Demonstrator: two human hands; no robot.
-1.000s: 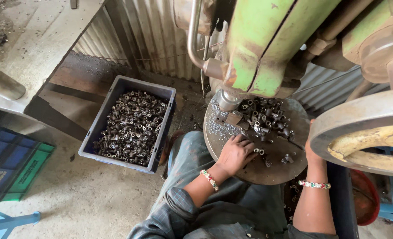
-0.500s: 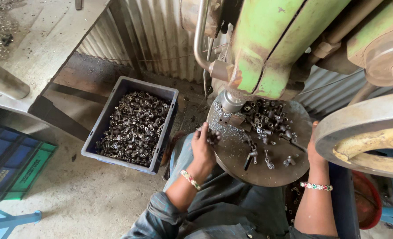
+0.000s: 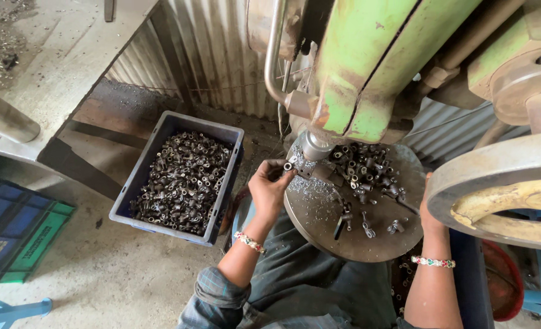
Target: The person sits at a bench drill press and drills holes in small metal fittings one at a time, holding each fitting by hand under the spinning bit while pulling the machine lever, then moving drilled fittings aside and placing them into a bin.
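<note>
Pinching a small metal fitting (image 3: 289, 166) between the fingertips, your left hand (image 3: 269, 186) is closing on that piece at the left edge of the round steel table (image 3: 343, 240), just below the machine's spindle (image 3: 315, 146). Your right hand (image 3: 427, 210) is resting against the table's right edge, under the large handwheel (image 3: 496, 183); its fingers are hidden, so I cannot tell whether it is gripping anything. More loose fittings (image 3: 362, 167) are lying heaped on the far part of the table, well clear of your left fingertips, with a few scattered pieces (image 3: 368, 225) nearer you and metal shavings (image 3: 310, 186) between. To the left of your left hand, a grey plastic crate (image 3: 219, 213) is sitting on the concrete floor (image 3: 100, 280), filled with dark fittings. Further left, a blue and green crate (image 3: 14, 237) is lying at the frame edge; its marking is too small to read. The green machine body (image 3: 368, 67) is overhanging the table, leaving little room above. The corrugated metal wall (image 3: 215, 55) is closing off the far side.
</note>
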